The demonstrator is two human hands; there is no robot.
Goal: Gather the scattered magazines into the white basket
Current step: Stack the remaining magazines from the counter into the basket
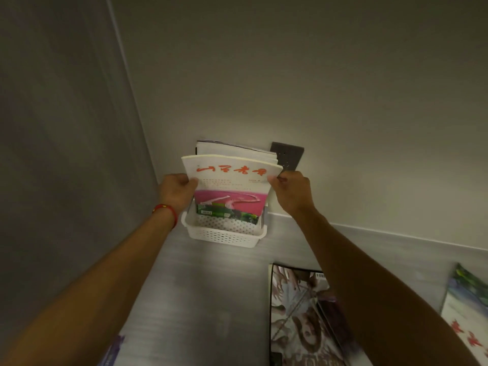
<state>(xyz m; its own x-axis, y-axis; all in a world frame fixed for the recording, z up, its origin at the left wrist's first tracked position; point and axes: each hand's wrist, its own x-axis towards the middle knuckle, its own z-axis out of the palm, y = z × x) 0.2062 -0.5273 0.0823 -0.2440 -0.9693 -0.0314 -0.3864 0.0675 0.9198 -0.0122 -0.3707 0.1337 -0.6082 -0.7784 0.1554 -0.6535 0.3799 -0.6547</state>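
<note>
A white perforated basket (223,236) stands on the counter against the back wall. A white magazine (229,186) with red lettering and a pink and green picture stands upright in it. My left hand (176,192) grips its left edge and my right hand (291,191) grips its right edge. Behind it more magazines (237,150) stand in the basket, leaning on the wall. Another magazine (303,318) with a person on its cover lies flat on the counter at lower right, partly under my right forearm. A white magazine (467,315) with red characters lies at the far right edge.
A dark wall plate (289,155) sits on the wall just behind the basket. A grey panel (66,154) rises on the left, close to the basket. A bluish printed item (113,350) shows at the bottom left edge. The counter (206,299) is brushed metal.
</note>
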